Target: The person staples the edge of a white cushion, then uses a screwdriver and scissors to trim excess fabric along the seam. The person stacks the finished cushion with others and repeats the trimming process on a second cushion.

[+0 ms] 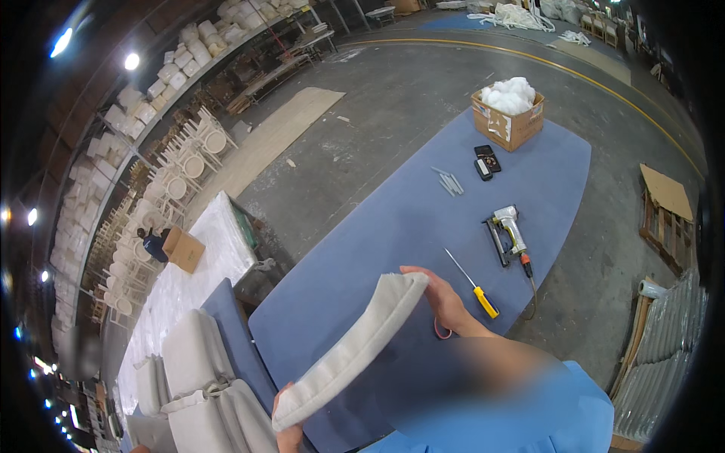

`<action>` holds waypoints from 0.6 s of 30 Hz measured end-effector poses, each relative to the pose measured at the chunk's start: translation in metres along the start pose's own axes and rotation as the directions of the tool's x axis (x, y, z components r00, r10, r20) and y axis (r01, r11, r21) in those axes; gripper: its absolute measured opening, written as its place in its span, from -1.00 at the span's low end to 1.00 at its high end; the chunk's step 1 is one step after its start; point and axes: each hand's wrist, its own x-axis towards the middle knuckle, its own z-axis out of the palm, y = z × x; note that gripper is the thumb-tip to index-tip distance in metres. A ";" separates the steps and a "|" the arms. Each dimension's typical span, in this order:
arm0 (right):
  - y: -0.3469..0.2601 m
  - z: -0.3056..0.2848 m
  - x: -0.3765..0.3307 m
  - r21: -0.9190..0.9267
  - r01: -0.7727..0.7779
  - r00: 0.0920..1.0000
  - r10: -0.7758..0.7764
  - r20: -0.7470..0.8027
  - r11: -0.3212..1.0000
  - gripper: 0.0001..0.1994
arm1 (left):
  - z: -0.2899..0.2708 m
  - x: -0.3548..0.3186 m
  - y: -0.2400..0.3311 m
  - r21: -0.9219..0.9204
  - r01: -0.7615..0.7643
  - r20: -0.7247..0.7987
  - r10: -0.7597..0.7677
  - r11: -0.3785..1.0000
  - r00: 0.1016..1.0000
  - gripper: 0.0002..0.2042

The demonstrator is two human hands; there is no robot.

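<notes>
At the far end of the blue-covered desk (317,309) stood an open cardboard box (516,133), heaped above its rim with fluffy white stuffing (509,96). Well off to your left, a second, brown carton (183,250) stood near the far end of a table wrapped in clear plastic (158,313), beside a person in dark blue (155,244); what was inside it could not be made out.

You held a long, curved, pale grey padded panel (351,359) between your two hands, tilted above the near part of the desk. Your left hand (288,436) gripped its lower end, near the bottom edge of the view, and your right hand (444,300) gripped its upper end, farther from you. The panel spanned the gap between them, with the forward side of your blue shirt (521,415) close by.

To the right of the panel, a yellow-handled screwdriver (485,302) lay near your right hand, its shaft pointing away from you. Beyond it lay a silver and black pneumatic staple gun (510,235) with a hose attached. Farther up were several grey staple strips (451,183) and a black smartphone (489,157). To your left, grey upholstered cushions (195,351) were piled.
</notes>
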 end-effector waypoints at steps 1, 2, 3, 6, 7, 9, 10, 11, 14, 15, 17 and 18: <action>-0.002 0.004 0.011 0.022 -0.018 1.000 0.018 0.009 1.000 -0.53 | 0.005 0.004 0.020 0.009 -0.001 0.020 0.001 1.000 1.000 -0.25; -0.006 0.007 0.015 -0.018 -0.010 1.000 0.010 -0.014 1.000 -0.53 | 0.002 0.010 0.019 -0.021 0.030 0.030 -0.029 0.999 0.999 -0.23; -0.010 0.010 0.018 -0.059 -0.003 0.999 0.001 -0.038 0.998 -0.52 | -0.003 0.018 0.013 -0.051 0.060 0.044 -0.058 0.997 0.997 -0.21; -0.016 0.030 0.023 -0.163 0.010 0.994 -0.028 -0.105 0.987 -0.49 | -0.014 0.025 0.013 -0.056 0.126 0.057 -0.123 0.990 0.991 -0.15; -0.019 0.037 0.023 -0.197 0.015 0.991 -0.041 -0.129 0.980 -0.49 | -0.017 0.025 0.013 -0.046 0.142 0.061 -0.139 0.989 0.988 -0.12; -0.019 0.022 0.017 -0.259 0.041 0.980 -0.089 -0.178 0.965 -0.49 | 0.012 0.039 0.049 -0.115 0.096 0.069 -0.088 0.989 0.994 -0.05; -0.015 0.020 0.017 -0.265 0.040 0.981 -0.088 -0.171 0.964 -0.50 | 0.018 0.030 0.066 -0.141 0.076 0.027 -0.073 0.987 0.997 -0.01; -0.016 0.021 0.017 -0.283 0.031 0.982 -0.081 -0.169 0.959 -0.51 | 0.010 0.028 0.070 -0.066 0.097 -0.027 -0.099 0.993 0.995 -0.05; -0.020 0.022 0.017 -0.360 0.006 0.982 -0.073 -0.172 0.933 -0.54 | 0.001 0.025 0.095 0.398 0.070 -0.202 0.012 0.915 0.979 -0.24; -0.020 0.020 0.017 -0.395 -0.002 0.982 -0.073 -0.175 0.919 -0.55 | 0.008 0.020 0.113 0.679 0.020 -0.217 0.175 0.734 0.960 -0.31; -0.016 0.021 0.020 -0.418 -0.004 0.984 -0.071 -0.164 0.908 -0.57 | 0.031 0.016 0.147 0.924 -0.034 -0.134 0.407 0.380 0.903 -0.31; -0.013 0.020 0.024 -0.417 0.001 0.985 -0.073 -0.158 0.909 -0.58 | 0.046 0.016 0.159 0.953 -0.075 -0.077 0.474 0.293 0.877 -0.30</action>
